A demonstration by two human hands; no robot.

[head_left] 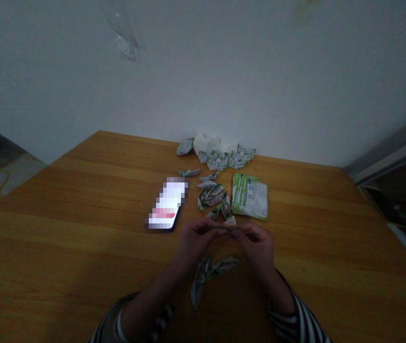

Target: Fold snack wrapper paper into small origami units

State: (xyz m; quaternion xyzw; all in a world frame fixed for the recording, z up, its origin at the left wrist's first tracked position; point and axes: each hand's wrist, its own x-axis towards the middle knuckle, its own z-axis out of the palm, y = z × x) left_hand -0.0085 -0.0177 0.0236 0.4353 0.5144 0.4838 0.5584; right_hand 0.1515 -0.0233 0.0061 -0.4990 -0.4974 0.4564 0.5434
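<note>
My left hand (199,236) and my right hand (258,243) meet above the wooden table, thumbs and fingertips pinched together. Between them is the thin edge of a small folded piece of paper (229,227), mostly hidden by the fingers. Below my hands, between the forearms, lies a V-shaped folded printed paper (203,276). Just beyond the fingers sit several folded paper pieces (212,195) with green and grey print. Right of these is a stack of flat green-and-white printed sheets or packets (251,197).
A phone (169,205) with a lit, blurred screen lies left of my hands. Along the wall, at the back edge of the wooden table (81,190), are crumpled white tissue (206,143) and more folded papers (217,159). Clear plastic (122,38) hangs on the wall.
</note>
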